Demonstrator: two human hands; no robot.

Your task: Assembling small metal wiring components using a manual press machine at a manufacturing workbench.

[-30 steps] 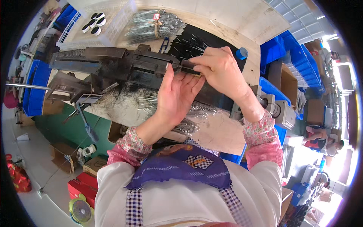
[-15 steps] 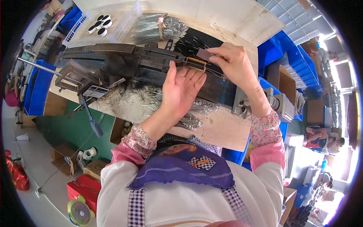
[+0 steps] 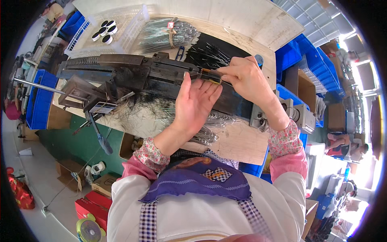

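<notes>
A long dark metal machine (image 3: 133, 62) with a coil spring at its left end lies across the workbench. At its right end sits a small slot part with a yellow-orange edge (image 3: 213, 82). My left hand (image 3: 194, 101) is open, palm up, its fingers stretched just below that slot part. My right hand (image 3: 244, 76) pinches a small dark flat piece (image 3: 213, 73) and holds it over the slot part; fingers hide some of it. Loose thin metal wires (image 3: 207, 135) lie beneath my left wrist, and black-tipped wires (image 3: 215, 54) lie on a dark cloth behind.
A tied bundle of wires (image 3: 171, 36) and a clear plastic basket (image 3: 139, 18) with several white-and-black round pieces stand at the back. A metal frame with a lever (image 3: 102, 141) juts out left. Blue bins (image 3: 288, 54) stand right. A green fan (image 3: 89, 230) sits lower left.
My right hand has moved down and slightly toward me, bringing the flat piece from behind the slot part onto it. My left hand stays nearly in place, palm up.
</notes>
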